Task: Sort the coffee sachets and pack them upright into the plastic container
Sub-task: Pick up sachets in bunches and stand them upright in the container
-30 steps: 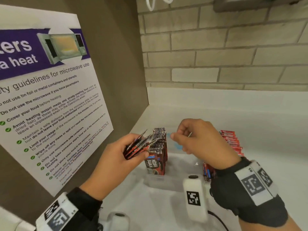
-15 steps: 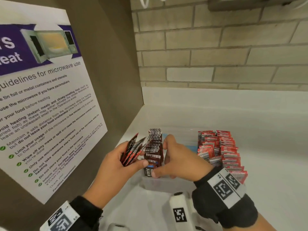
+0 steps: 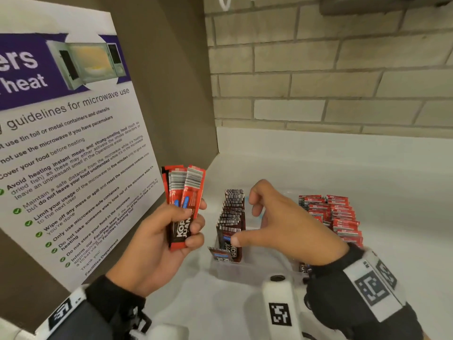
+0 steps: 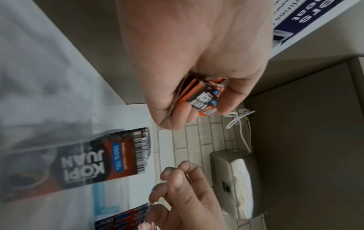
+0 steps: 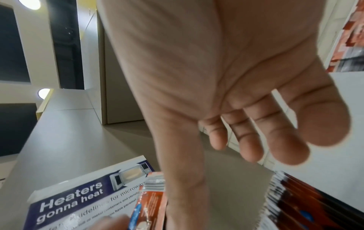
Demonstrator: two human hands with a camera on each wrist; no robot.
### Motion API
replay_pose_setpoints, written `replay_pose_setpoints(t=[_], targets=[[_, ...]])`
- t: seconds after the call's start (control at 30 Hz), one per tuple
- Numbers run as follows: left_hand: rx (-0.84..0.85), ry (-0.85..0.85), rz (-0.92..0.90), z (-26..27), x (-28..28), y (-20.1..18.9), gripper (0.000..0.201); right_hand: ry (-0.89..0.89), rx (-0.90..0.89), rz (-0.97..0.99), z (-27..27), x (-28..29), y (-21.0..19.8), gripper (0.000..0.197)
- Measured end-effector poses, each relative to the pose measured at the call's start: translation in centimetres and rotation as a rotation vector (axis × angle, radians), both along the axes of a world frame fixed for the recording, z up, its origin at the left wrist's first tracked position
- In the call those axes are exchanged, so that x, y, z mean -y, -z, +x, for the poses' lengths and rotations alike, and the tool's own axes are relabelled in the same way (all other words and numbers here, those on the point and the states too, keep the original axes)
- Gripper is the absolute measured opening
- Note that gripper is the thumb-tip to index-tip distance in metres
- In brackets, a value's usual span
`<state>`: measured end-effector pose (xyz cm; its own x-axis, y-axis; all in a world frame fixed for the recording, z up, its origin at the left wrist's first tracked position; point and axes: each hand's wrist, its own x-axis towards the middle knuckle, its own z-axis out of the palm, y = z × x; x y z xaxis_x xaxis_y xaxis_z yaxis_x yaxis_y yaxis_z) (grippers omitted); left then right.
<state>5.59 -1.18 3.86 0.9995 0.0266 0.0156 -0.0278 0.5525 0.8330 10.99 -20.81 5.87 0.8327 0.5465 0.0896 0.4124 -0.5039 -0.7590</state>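
Note:
My left hand (image 3: pixel 171 231) grips a small bunch of red and brown coffee sachets (image 3: pixel 183 200), held upright above the counter; the bunch also shows in the left wrist view (image 4: pixel 199 96). A clear plastic container (image 3: pixel 247 271) stands on the counter. Inside it, a row of brown sachets (image 3: pixel 231 224) stands upright on the left and a row of red sachets (image 3: pixel 335 214) on the right. My right hand (image 3: pixel 274 222) hovers over the gap between the rows, fingers spread and relaxed, holding nothing (image 5: pixel 256 137).
A microwave guideline poster (image 3: pixel 68 143) leans on the brown side panel at left. A brick wall (image 3: pixel 318 69) rises behind the white counter (image 3: pixel 343 173). A metal dispenser (image 4: pixel 232 179) hangs on the wall above.
My right hand has let go of the brown row and opened above the container. My left hand has lifted and turned its sachets upright.

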Motion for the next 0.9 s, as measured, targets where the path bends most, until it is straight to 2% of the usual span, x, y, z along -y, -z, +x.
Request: replay_pose_setpoints(t=[0.07,0.13,0.2,0.23,0.3,0.37,0.5,0.63,0.77,0.9], targets=[[-0.026,-0.003,0.026,-0.1,0.3,-0.5,0.053,0.012,0.044,0.05,-0.1,0.0,-0.2,0.047],[-0.048,-0.027,0.133,-0.3,0.8,-1.0,0.036,0.039,0.074,0.156,0.0,-0.1,-0.2,0.036],[-0.061,-0.003,0.24,-0.5,1.3,-1.3,0.031,0.059,0.058,0.293,0.1,-0.3,-0.3,0.025],[-0.063,0.023,0.275,-0.7,1.5,-1.4,0.033,0.048,0.035,0.362,0.1,-0.4,-0.3,0.024],[-0.06,0.075,0.288,-1.0,1.7,-1.7,0.038,-0.025,0.01,0.472,0.2,-0.4,-0.4,0.038],[-0.055,0.115,0.262,-1.2,1.7,-2.0,0.049,-0.104,0.054,0.521,0.2,-0.2,-0.5,0.045],[-0.064,0.173,0.25,-1.3,1.9,-2.2,0.048,-0.161,0.143,0.605,0.2,-0.1,-0.7,0.017],[-0.051,0.21,0.316,-1.5,2.4,-1.9,0.054,-0.151,0.229,0.623,0.3,0.3,-1.1,0.012],[-0.024,0.113,0.308,-1.3,2.6,-1.7,0.063,-0.11,0.278,0.579,0.5,1.0,-1.5,0.009],[-0.001,-0.064,0.25,-1.2,2.5,-2.1,0.07,0.045,0.125,0.578,1.1,0.9,-0.8,0.009]])
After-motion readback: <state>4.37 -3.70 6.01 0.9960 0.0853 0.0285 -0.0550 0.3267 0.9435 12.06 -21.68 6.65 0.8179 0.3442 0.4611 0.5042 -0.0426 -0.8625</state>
